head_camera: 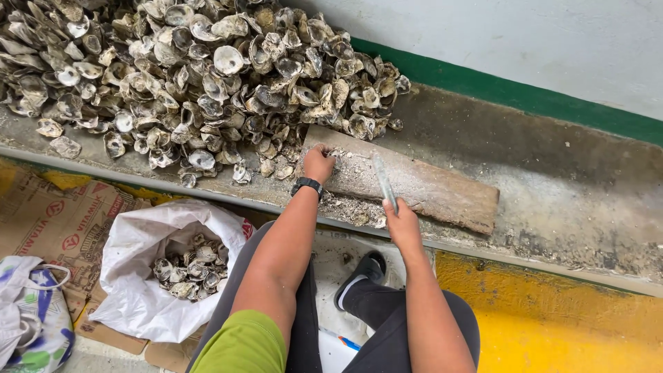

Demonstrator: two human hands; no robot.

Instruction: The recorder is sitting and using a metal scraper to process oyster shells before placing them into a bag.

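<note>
A worn wooden board (442,190) lies on a raised concrete ledge, dusted with shell grit. My left hand (319,163), with a black watch on its wrist, is closed on a small oyster shell (334,155) pressed onto the board's left end. My right hand (402,221) grips a long grey metal tool (383,178) whose blade points up over the board, just right of the shell. A big heap of oyster shells (193,76) covers the ledge to the left, reaching the board's edge.
A white sack (138,276) holding shells sits open on flattened cardboard (55,221) at lower left, beside a patterned bag (27,324). My legs and a black sandal (362,273) are below the ledge. Yellow floor (552,324) lies right; a white wall with a green band (525,93) stands behind.
</note>
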